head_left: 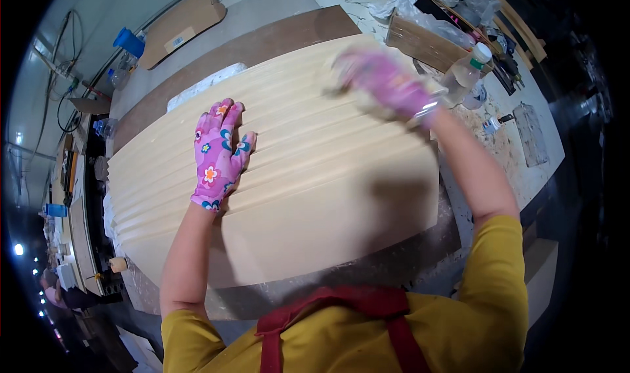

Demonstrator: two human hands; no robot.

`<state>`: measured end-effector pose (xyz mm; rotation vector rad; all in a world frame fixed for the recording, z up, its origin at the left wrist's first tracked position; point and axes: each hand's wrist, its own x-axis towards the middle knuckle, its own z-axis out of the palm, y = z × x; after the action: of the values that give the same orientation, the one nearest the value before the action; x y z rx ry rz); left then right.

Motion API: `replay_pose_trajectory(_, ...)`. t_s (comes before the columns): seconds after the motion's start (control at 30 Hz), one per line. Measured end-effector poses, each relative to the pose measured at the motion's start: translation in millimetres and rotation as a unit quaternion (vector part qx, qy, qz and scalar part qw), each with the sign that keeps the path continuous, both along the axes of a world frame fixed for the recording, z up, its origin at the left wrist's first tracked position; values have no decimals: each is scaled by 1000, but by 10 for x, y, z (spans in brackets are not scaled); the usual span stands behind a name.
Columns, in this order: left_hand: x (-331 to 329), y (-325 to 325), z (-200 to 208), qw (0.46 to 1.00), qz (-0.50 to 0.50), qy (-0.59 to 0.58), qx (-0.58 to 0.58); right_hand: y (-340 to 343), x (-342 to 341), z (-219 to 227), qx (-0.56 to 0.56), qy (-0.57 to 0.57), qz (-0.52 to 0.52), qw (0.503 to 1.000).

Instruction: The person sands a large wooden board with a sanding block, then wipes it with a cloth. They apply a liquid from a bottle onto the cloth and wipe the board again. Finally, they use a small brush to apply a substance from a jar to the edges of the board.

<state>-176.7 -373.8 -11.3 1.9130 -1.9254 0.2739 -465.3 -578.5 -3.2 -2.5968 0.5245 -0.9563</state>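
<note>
A wide cream-coloured panel [315, 209] with raised, wavy ridges lies across the work table. My left hand [220, 155], in a pink flower-patterned glove, rests flat on the ridges at the panel's left part, fingers stretched out. Toward the far right corner of the panel, my right hand [394, 84] is gloved alike and smeared by motion. Something pale and yellowish shows blurred under and around it; whether the fingers grip it I cannot make out.
Beyond the panel are a white slab [207, 86], brown board [302, 31] and flattened cardboard [184, 28]. To the right stand a cardboard box [426, 44] of plastic wrap, a clear bottle [464, 74] and a grey block [530, 135]. Another person [56, 293] is far left.
</note>
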Motion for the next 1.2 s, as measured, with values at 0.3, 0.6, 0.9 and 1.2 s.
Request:
replay_pose_trajectory(0.3,53,41,-30,1000,1,-3,-2,-473,-422,129,-52,281,-93,954)
replay_pose_trajectory(0.6,35,25,-50,1000,1,9,-20,-366,-898,624,-255,148,-120,948)
replay_pose_trajectory(0.9,87,34,-92,1000,1,3,-12,530,-346,185,34,277,21,960)
replay_pose_trajectory(1.2,62,66,-86,1000,12,7,-7,852,5,-37,-23,160,82,983)
